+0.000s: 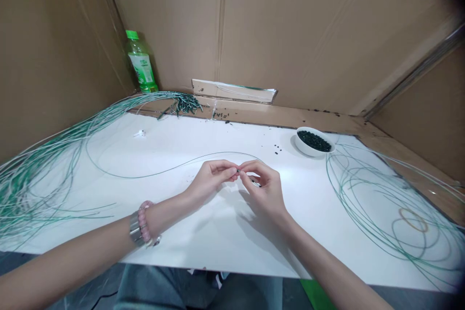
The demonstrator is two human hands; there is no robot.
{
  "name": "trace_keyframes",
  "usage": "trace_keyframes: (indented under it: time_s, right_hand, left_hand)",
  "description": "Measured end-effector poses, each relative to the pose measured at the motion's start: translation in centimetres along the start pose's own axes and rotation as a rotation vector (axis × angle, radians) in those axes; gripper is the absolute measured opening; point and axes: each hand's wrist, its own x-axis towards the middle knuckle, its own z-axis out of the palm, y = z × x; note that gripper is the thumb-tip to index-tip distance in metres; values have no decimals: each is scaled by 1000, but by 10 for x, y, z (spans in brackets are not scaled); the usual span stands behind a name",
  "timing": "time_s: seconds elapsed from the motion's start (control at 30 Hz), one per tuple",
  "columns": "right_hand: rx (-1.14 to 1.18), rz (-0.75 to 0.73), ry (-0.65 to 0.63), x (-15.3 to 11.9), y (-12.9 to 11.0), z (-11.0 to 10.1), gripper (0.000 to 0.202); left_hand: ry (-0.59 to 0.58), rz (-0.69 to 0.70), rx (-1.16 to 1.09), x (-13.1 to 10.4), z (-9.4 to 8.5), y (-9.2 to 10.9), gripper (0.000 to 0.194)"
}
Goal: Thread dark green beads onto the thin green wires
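Observation:
My left hand [214, 176] and my right hand [264, 185] meet fingertip to fingertip above the middle of the white board. Between the pinched fingertips is a tiny dark piece [238, 170], too small to make out fully. A thin green wire [160, 173] curves over the board from the left and passes behind both hands. Under my right hand's fingers a few small dark pieces show, partly hidden. A white bowl [303, 147] filled with small black pieces [315, 141] stands beyond my right hand.
Many green and white wires [72, 145] spread along the left, their dark ends bunched at the back. Loose wire coils [363, 203] lie at the right. A green bottle [142, 68] stands back left, near a white earbud [140, 133]. Cardboard walls [283, 24] surround the board.

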Motion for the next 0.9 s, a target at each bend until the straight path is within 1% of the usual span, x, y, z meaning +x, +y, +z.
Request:
trace_keyframes:
  time_s: [0.17,0.33,0.5,0.63,0.9]
  right_hand:
    - [107,103,-9,2,-1,-1,13]
    - [147,125,-34,3,-1,-2,16]
    - [127,110,-7,2,0,-2,13]
    - [86,78,32,0,1,1,10]
    - [-2,18,77,-1,1,2,10]
  left_hand:
    - [17,50,148,-1,1,5,16]
    - [40,69,185,-1,2,8,15]
    - [65,66,138,-2,3,6,16]
    - [70,26,40,-2,4,2,14]
    - [52,-22,-33,-5,8,1,13]
